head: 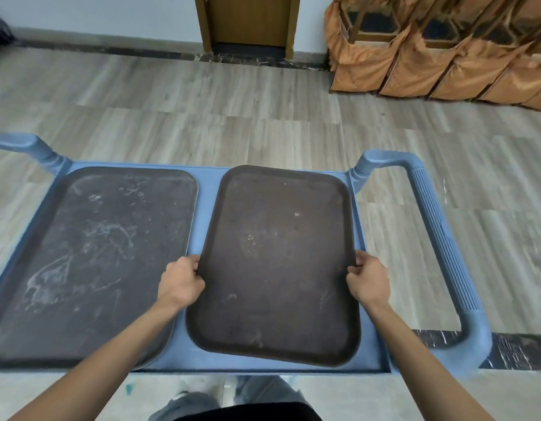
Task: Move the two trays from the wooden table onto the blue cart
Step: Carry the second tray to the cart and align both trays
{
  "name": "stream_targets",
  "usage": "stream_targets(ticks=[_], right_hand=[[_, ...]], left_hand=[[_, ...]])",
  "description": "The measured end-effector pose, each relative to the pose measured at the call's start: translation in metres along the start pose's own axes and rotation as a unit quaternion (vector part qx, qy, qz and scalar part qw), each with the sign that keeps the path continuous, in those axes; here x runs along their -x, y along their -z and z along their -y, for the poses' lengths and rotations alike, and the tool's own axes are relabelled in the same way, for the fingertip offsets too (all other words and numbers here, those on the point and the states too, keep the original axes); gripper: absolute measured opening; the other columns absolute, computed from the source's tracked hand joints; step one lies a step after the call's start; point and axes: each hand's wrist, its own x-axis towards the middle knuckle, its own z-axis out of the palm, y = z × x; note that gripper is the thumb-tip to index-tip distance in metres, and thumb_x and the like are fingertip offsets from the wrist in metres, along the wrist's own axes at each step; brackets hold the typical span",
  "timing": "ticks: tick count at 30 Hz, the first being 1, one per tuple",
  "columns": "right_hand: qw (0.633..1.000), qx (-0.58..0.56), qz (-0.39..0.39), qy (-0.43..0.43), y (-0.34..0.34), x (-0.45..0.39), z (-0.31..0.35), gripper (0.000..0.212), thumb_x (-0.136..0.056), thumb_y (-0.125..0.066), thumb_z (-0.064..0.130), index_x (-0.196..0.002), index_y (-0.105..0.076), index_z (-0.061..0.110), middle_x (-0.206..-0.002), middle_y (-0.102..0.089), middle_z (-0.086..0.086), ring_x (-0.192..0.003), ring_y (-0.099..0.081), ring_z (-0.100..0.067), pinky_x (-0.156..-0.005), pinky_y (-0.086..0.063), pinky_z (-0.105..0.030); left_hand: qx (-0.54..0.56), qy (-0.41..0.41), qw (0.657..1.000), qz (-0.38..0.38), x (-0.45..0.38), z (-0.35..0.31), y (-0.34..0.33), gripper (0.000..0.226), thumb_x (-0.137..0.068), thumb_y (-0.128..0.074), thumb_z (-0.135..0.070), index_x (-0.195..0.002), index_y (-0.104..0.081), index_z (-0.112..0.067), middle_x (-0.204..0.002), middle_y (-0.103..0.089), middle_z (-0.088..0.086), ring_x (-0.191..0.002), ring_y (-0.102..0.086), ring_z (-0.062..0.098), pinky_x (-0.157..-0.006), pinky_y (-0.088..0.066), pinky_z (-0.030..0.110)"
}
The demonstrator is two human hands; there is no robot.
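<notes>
Item: second dark brown rectangular plastic tray with rounded corners (pixel 278 262), on the right half of the blue plastic cart (pixel 208 189). Its long axis runs away from me, slightly skewed, the far end leaning toward the middle of the cart. The near right corner looks to sit on or just over the cart's raised front lip; I cannot tell whether the tray lies fully flat.

Grip: my left hand (pixel 181 282) is curled onto the tray's left long edge, my right hand (pixel 368 282) onto its right long edge, both about midway along the length. Fingers are closed round the rim on each side. Both hands sit equally near, the tray directly between them.

Item: first dark brown rectangular tray, scuffed with pale marks (pixel 96 253), lying flat on the left half of the cart, long axis parallel to the other. A strip of blue deck shows between the two trays; they do not touch.

Item: ribbed blue cart handle (pixel 439 238), to the right, apart from the tray.

Judgement: task nearly complete. What remains is a small clockwise turn to square the tray within the lip, then release of both hands.
</notes>
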Motion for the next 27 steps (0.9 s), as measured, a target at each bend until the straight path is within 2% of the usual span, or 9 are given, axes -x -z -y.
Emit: stream_targets(ticks=[4, 7, 9, 11, 14, 16, 19, 22, 27], right_hand=[[0.993, 0.066, -0.063, 0.073, -0.005, 0.023, -0.001, 0.042, -0.094, -0.057, 0.010, -0.135, -0.056, 0.008, -0.127, -0.060, -0.016, -0.112, -0.059, -0.034, -0.086, -0.051, -0.041], [0.979, 0.071, -0.094, 0.168, -0.017, 0.058, 0.000, 0.041, -0.093, -0.061, 0.019, -0.132, -0.058, 0.005, -0.130, -0.055, -0.017, -0.120, -0.052, -0.035, -0.095, -0.049, -0.045], [0.970, 0.064, -0.052, 0.227, -0.032, 0.088, 0.001, 0.043, -0.094, -0.060, 0.026, -0.132, -0.059, 0.006, -0.131, -0.056, -0.015, -0.123, -0.051, -0.034, -0.103, -0.046, -0.044], [0.959, 0.075, 0.004, 0.272, -0.050, 0.120, 0.000, 0.050, -0.095, -0.055, 0.040, -0.136, -0.057, 0.012, -0.135, -0.055, -0.010, -0.124, -0.050, -0.029, -0.105, -0.044, -0.043], [0.943, 0.107, 0.044, 0.313, -0.073, 0.164, -0.004, 0.060, -0.094, -0.045, 0.058, -0.142, -0.052, 0.022, -0.133, -0.054, -0.002, -0.116, -0.051, -0.023, -0.094, -0.049, -0.041], [0.931, 0.137, 0.057, 0.333, -0.085, 0.188, -0.009, 0.061, -0.093, -0.044, 0.061, -0.141, -0.052, 0.026, -0.125, -0.056, 0.000, -0.109, -0.053, -0.021, -0.086, -0.050, -0.039], [0.914, 0.169, 0.037, 0.368, -0.093, 0.206, -0.021, 0.049, -0.092, -0.051, 0.055, -0.134, -0.058, 0.032, -0.116, -0.059, 0.002, -0.104, -0.056, -0.021, -0.082, -0.050, -0.037], [0.915, 0.167, 0.011, 0.368, -0.096, 0.209, -0.028, 0.037, -0.092, -0.061, 0.042, -0.128, -0.063, 0.034, -0.111, -0.060, 0.002, -0.099, -0.057, -0.022, -0.079, -0.050, -0.036], [0.920, 0.156, -0.003, 0.359, -0.095, 0.216, -0.035, 0.036, -0.092, -0.066, 0.022, -0.126, -0.067, 0.032, -0.110, -0.063, -0.002, -0.098, -0.059, -0.026, -0.081, -0.050, -0.039]], left_hand=[[-0.064, -0.072, 0.995, -0.037, 0.025, 0.004, -0.006, 0.040, -0.083, -0.056, -0.009, -0.122, -0.063, -0.014, -0.119, -0.064, 0.011, -0.112, -0.058, 0.036, -0.088, -0.053, 0.047], [-0.085, -0.192, 0.974, -0.080, 0.063, 0.008, -0.019, 0.037, -0.086, -0.063, -0.024, -0.121, -0.066, -0.014, -0.120, -0.061, 0.004, -0.113, -0.056, 0.027, -0.088, -0.055, 0.043], [-0.091, -0.279, 0.955, -0.047, 0.087, 0.016, -0.030, 0.040, -0.086, -0.062, -0.036, -0.120, -0.068, -0.016, -0.118, -0.064, 0.000, -0.113, -0.057, 0.021, -0.097, -0.050, 0.034], [-0.114, -0.321, 0.940, 0.013, 0.107, 0.025, -0.041, 0.050, -0.086, -0.057, -0.049, -0.126, -0.066, -0.020, -0.123, -0.062, -0.005, -0.117, -0.055, 0.017, -0.104, -0.041, 0.027], [-0.150, -0.333, 0.928, 0.075, 0.128, 0.037, -0.058, 0.060, -0.085, -0.053, -0.058, -0.134, -0.059, -0.025, -0.135, -0.055, -0.007, -0.124, -0.050, 0.016, -0.108, -0.038, 0.030], [-0.164, -0.338, 0.925, 0.062, 0.140, 0.043, -0.066, 0.057, -0.088, -0.055, -0.052, -0.136, -0.057, -0.023, -0.136, -0.055, -0.003, -0.123, -0.052, 0.020, -0.106, -0.041, 0.036], [-0.167, -0.356, 0.919, 0.012, 0.145, 0.046, -0.072, 0.047, -0.093, -0.057, -0.041, -0.135, -0.058, -0.020, -0.127, -0.060, 0.000, -0.112, -0.057, 0.024, -0.099, -0.046, 0.038], [-0.159, -0.349, 0.924, 0.009, 0.150, 0.049, -0.076, 0.043, -0.097, -0.053, -0.038, -0.137, -0.057, -0.021, -0.127, -0.059, -0.001, -0.112, -0.055, 0.023, -0.099, -0.044, 0.039], [-0.142, -0.342, 0.928, -0.043, 0.165, 0.045, -0.086, 0.031, -0.093, -0.064, -0.021, -0.123, -0.069, -0.017, -0.110, -0.068, 0.001, -0.094, -0.062, 0.028, -0.087, -0.051, 0.040]])
